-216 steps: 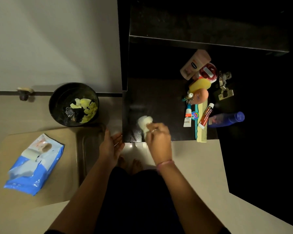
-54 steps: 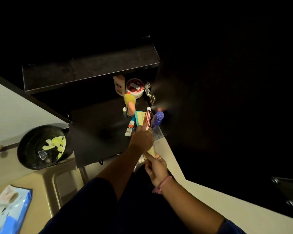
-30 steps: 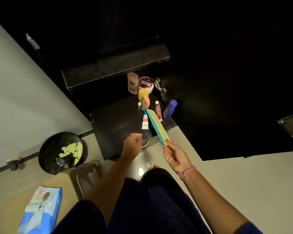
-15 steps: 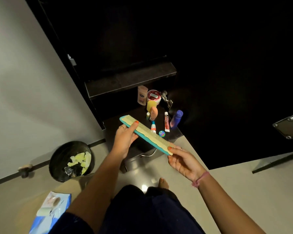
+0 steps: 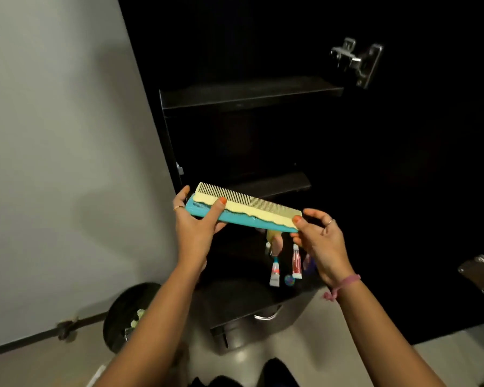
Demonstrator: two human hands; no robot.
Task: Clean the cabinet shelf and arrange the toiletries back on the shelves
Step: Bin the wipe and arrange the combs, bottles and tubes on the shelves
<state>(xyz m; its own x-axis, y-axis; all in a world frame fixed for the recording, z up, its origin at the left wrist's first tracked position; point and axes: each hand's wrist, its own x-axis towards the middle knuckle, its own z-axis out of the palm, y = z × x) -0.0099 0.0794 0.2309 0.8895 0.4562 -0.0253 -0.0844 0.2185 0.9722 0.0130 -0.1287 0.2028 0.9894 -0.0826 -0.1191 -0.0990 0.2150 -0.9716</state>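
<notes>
**Two combs held level before the open cabinet**

Both hands gripped a stacked pair of long plastic combs, a pale yellow comb (image 5: 249,205) lying on top of a teal comb (image 5: 235,219), held roughly level in front of the dark cabinet. At the combs' left end the left hand (image 5: 196,227) was closed around them, thumb pressed on top of the yellow one and fingers wrapped underneath. Over at the right end, the right hand (image 5: 319,241) pinched the pair between thumb and forefinger, its other fingers spread loose and apart.

Behind the hands stood the tall black cabinet (image 5: 263,135), its interior very dark. An upper dark shelf (image 5: 249,94) ran across it near the top, and a middle dark shelf (image 5: 277,185) showed just behind the combs' teeth. Neither held anything that could be made out. Down at the lower left sat a round black waste bin (image 5: 129,311) with pale yellow scraps inside, partly hidden by the left forearm.

On the lowest shelf (image 5: 235,291), toward its right front corner, lay the remaining toiletries, just below the right hand. A small white tube with a red band (image 5: 275,273) and a red-and-white tube (image 5: 296,263) lay side by side, pointing toward the front edge, with a tiny round multicoloured object (image 5: 289,280) between their near ends. A peach-coloured rounded item (image 5: 275,243) sat behind them, partly hidden under the combs.
</notes>
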